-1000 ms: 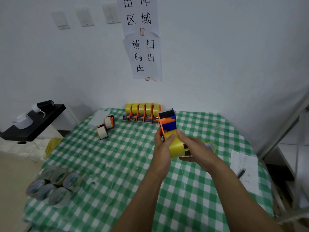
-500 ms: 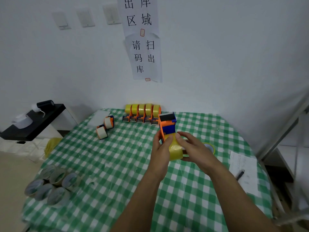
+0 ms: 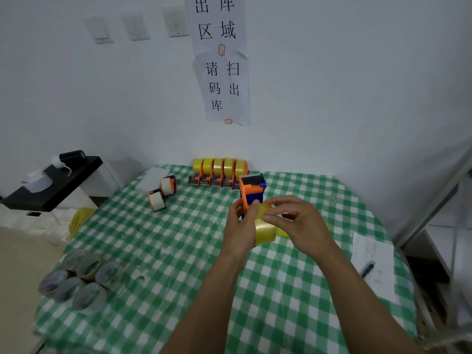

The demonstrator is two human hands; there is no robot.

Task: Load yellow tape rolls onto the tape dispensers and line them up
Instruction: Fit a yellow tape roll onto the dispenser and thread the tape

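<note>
- Green-checked tablecloth [image 3: 153, 251] is spread over a table set against a white wall.
- Five loaded dispensers [image 3: 219, 175] are lined up side by side at its far edge.
- An orange-and-blue tape dispenser [image 3: 252, 189] is held above the cloth, gripped by the left hand [image 3: 240, 231] with fingers curled round it.
- A yellow tape roll [image 3: 264, 231] is seated on it, pinched at the top by the right hand [image 3: 301, 226].

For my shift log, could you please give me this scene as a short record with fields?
Left hand: grips the held dispenser
Right hand: pinches at the yellow roll on it
Finished row: five loaded dispensers, side by side at the table far edge
Aside: two dispensers with pale rolls, left of row
Spent cores: clustered near left
</note>
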